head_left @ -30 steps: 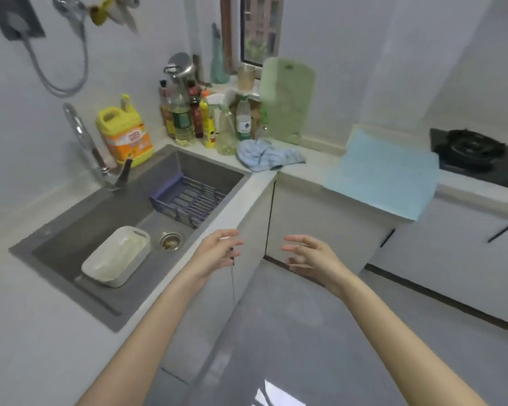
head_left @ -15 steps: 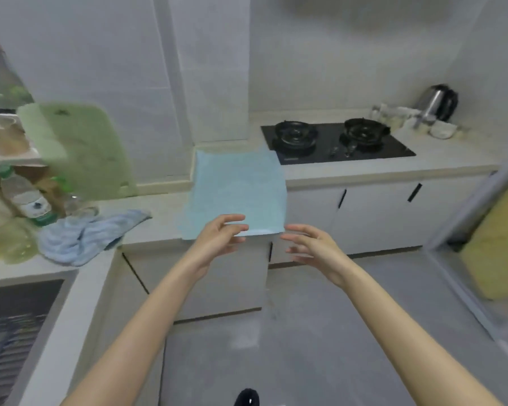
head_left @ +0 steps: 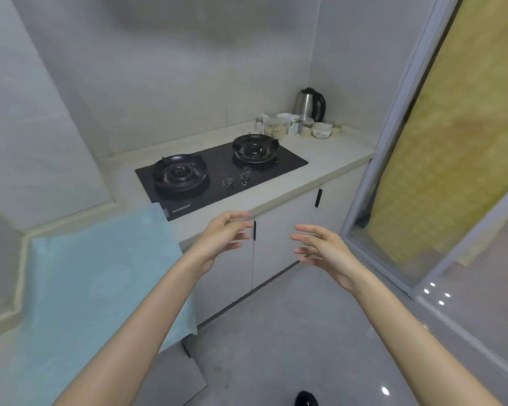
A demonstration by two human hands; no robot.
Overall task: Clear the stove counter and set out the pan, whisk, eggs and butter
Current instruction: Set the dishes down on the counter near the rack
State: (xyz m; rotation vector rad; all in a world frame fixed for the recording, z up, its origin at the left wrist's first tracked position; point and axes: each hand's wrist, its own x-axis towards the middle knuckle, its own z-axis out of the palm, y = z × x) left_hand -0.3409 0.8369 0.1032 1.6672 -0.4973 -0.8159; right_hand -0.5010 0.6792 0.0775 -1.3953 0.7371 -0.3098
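At the left end of the bench (head_left: 335, 155), a pale blue cloth (head_left: 100, 273) lies spread over the top. It covers the angled corner there and hangs down over the front edge. Its far right corner just reaches the near left corner of the stove (head_left: 217, 168).

The stove is a black glass one, set into the bench about midway along and nearer the front edge than the back. It has a left burner (head_left: 179, 175) and a right burner (head_left: 254, 148), with two knobs (head_left: 237, 177) between them near the stove's front edge.

Past the right burner, along the back edge, a cluster of cups and small bowls (head_left: 288, 126) stands close together. A steel kettle (head_left: 310, 104) is upright just behind them in the bench's far right corner.

Below the front edge are the white cabinet doors (head_left: 282, 238). The person's left hand (head_left: 217, 240) hovers in front of them, its fingers (head_left: 241, 226) apart and loosely bent, touching nothing. The right hand (head_left: 323, 247) is level with it and a little apart from it. Its palm is turned toward the left hand, with its fingers (head_left: 305, 229) likewise spread and clasping nothing.

At the right stands a sliding door (head_left: 393, 159) with a yellow panel (head_left: 452, 142) behind the glass.
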